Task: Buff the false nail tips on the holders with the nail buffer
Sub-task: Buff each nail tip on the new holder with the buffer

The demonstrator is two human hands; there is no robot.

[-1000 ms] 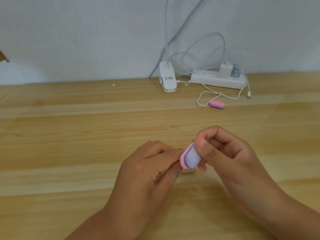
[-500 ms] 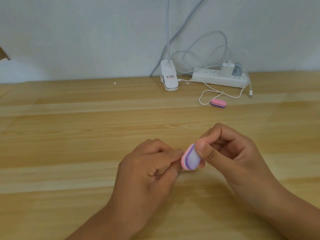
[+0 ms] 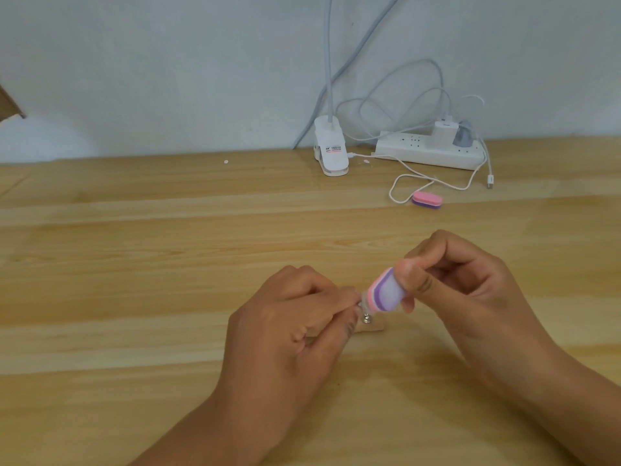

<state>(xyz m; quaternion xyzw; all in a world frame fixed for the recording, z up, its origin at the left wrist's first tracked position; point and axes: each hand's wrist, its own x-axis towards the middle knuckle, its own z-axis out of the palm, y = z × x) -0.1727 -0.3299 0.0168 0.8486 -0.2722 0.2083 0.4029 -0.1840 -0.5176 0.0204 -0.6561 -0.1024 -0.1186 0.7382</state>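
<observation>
**Head view**

1. Left hand (image 3: 289, 327): yours, low centre, back of the hand upward. The fingers are curled, and thumb and forefinger pinch a small holder at their tips.
2. Small holder with a silver metal stud and a pale tan foot (image 3: 367, 322): mostly covered by your left fingers. The part that shows sits just right of the fingertips, with the foot on the light wooden plank surface (image 3: 134, 264). The false nail tip on it is too small and blurred to make out.
3. Pink, purple and white oval foam nail buffer (image 3: 386, 292): pinched in your right hand (image 3: 460, 284), thumb on the white face and fingers curled behind. It is tilted, lower end pointing down-left. It lies between your two hands, directly above the stud. Touching the holder's top or just clear of it: cannot tell.
4. Second pink-and-purple oval buffer (image 3: 426, 200): flat on the surface, well apart from both hands, just beside a loop of white cable (image 3: 400, 183).
5. White power strip (image 3: 430, 153): at the back against the wall, carrying a white plug and a grey plug.
6. White clip base with a pale gooseneck (image 3: 331, 153): left of the strip.
</observation>
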